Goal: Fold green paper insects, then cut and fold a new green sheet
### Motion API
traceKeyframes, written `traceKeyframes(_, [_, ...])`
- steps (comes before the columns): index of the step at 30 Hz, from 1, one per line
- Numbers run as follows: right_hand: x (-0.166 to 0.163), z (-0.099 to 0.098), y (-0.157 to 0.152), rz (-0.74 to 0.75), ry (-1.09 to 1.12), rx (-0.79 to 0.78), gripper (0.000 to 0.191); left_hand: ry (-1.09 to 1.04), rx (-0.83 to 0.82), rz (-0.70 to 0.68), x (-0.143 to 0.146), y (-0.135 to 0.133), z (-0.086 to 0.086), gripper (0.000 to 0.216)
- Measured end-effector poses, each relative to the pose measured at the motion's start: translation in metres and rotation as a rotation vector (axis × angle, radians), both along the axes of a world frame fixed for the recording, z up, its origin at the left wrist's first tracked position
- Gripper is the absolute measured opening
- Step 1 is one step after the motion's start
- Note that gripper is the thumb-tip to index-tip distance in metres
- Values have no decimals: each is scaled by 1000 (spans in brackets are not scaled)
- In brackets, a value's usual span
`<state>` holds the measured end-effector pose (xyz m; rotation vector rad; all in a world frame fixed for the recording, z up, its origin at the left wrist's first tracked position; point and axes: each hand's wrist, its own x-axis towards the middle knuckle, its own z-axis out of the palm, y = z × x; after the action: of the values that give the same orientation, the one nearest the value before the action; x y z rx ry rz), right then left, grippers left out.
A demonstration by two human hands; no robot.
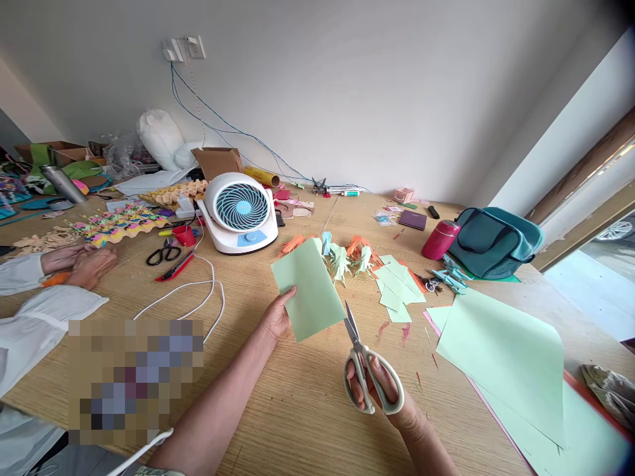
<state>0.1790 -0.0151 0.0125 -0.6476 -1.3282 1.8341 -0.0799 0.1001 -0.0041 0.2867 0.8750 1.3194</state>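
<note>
My left hand [278, 313] grips a light green sheet of paper [310, 291] by its left edge, thumb on top, above the table. In my right hand [381, 390] is a pair of scissors [355, 337] with pale handles; the fingers pass through the loops. Its blades look nearly closed and point up toward the sheet's right corner. Whether they touch the paper I cannot tell. Just behind the sheet lie folded green paper figures [340, 262] and orange ones [358, 246]. Smaller cut green pieces [399, 284] lie in a loose pile to the right.
Large green sheets [506, 357] cover the right side near a teal bag [496, 241] and a pink bottle [441, 239]. A white fan [241, 215] stands back left, its cable crossing the table. Black scissors [163, 252] and a red cutter [176, 266] lie near a co-worker's hands [92, 264].
</note>
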Motion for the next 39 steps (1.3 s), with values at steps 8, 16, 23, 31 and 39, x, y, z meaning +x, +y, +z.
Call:
traceKeyframes(8, [-2, 1, 0, -39, 0, 11, 51, -28, 25, -4, -3, 2, -4, 35])
traceKeyframes(16, [-2, -1, 1, -57, -26, 4, 51, -16, 23, 14, -4, 2, -4, 34])
traceKeyframes(23, [-2, -4, 1, -45, -15, -8, 47, -4, 35, 31, -5, 2, -2, 31])
traceKeyframes(31, [-2, -2, 0, -1, -22, 18, 49, -4, 31, 50, -5, 2, -2, 35])
traceKeyframes(39, [-5, 1, 0, 1, -28, 19, 52, 31, 27, 24, -1, 1, -3, 32])
